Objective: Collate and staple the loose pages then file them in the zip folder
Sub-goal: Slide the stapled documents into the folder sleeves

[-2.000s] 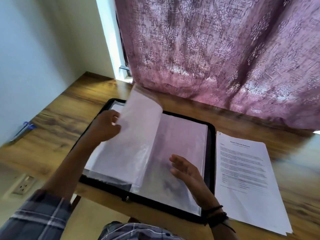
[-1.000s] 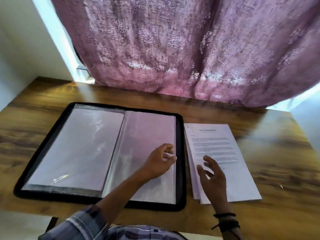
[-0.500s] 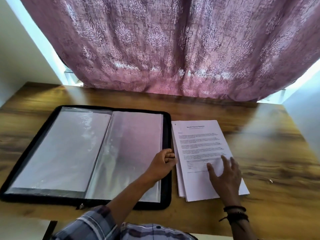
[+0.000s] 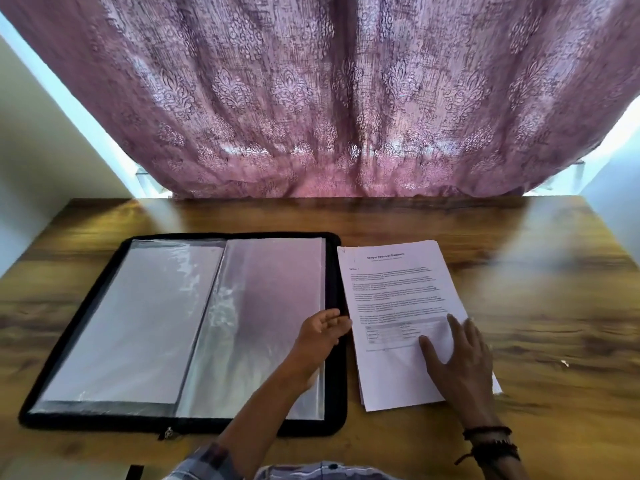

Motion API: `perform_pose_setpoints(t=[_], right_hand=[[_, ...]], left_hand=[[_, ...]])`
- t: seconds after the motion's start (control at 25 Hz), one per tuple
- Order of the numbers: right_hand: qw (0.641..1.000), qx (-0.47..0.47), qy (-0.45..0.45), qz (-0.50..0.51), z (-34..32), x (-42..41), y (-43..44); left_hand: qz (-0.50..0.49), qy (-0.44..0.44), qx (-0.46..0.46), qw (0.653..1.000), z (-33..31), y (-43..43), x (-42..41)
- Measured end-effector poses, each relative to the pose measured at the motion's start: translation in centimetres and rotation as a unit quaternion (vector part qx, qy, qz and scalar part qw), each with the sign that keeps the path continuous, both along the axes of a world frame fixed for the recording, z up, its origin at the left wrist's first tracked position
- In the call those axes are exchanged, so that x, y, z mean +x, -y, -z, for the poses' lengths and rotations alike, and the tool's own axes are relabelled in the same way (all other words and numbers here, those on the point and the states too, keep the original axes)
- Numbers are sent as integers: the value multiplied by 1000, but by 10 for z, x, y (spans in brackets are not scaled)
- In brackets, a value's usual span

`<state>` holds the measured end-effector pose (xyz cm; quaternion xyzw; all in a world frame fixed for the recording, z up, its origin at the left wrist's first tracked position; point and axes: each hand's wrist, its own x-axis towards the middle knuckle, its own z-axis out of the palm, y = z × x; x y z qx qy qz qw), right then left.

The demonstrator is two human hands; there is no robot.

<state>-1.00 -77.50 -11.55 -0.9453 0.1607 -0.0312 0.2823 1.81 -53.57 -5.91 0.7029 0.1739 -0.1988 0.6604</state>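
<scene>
While open, one folder [image 4: 333, 271], one stack [image 4: 398, 292], left hand [image 4: 320, 336], right hand [image 4: 457, 362]

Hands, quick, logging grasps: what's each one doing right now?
Left hand: open, resting at the zip folder's right edge.
Right hand: open, flat on the pages.

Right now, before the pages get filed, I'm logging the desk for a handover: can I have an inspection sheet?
Surface: wooden table, grain visible.
Job's things: zip folder lies open, clear sleeves showing; stack of pages beside its right edge; no stapler in view.
Clutter: small pale speck on the table.
Hands: left hand touches the folder's right edge; right hand lies flat on the pages.
Cables: nothing seen.
Surroundings: purple curtain behind the table, pale walls.
</scene>
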Motion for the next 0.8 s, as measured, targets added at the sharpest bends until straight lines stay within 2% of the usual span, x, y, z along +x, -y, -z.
perform_pose_setpoints(t=[0.24,0.52,0.64,0.8], right_hand=[[997,-64,14,-44,2,-11,-19],[996,-47,17,-73,7,-10,-28],[997,-26,15,-76,8,-9,-24],[996,44,15,-78,0,-6,-18]], left_hand=[[21,-7,-33,999,-5,2,3],[-7,9,-43,999,-2,6,1],[-8,43,-7,999,-1,12,-6],[-12,136,33,990,-10,21,-13]])
